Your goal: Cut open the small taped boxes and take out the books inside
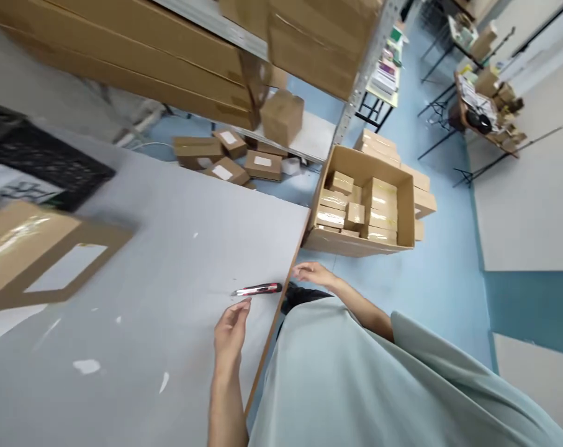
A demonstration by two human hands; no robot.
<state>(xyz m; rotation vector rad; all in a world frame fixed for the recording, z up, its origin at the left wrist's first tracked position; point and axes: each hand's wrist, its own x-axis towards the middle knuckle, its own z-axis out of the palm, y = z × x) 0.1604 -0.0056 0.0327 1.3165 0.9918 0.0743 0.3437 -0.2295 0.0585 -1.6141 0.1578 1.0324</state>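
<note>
A red-and-black utility knife (pixel 257 290) lies flat on the grey counter (pixel 164 254), close to the brown edging on the wearer's side, its dark end toward that edge (whether any blade is out is too small to tell). The left hand (pixel 231 329) is just beside it, over the counter, fingertips near the middle of the handle. Its grip is loosely curled, thumb and fingers a little apart, with nothing visible in it. The right hand (pixel 315 273) is past the counter's edge, fingers half bent and slack; that grip also has hold of nothing that shows.

Paper scraps (pixel 86 366) are scattered over the counter. Farther left sits a taped carton (pixel 30 245) with a white label, and behind it a black plastic crate (pixel 88 167). Beyond the right hand stands an open carton (pixel 406 211), with small taped boxes (pixel 381 195) stacked inside. A metal shelf rack (pixel 351 93) rises behind the counter, bearing larger cartons (pixel 318 46), while several labelled parcels (pixel 262 164) lie below it, near the blue floor (pixel 442 248).
</note>
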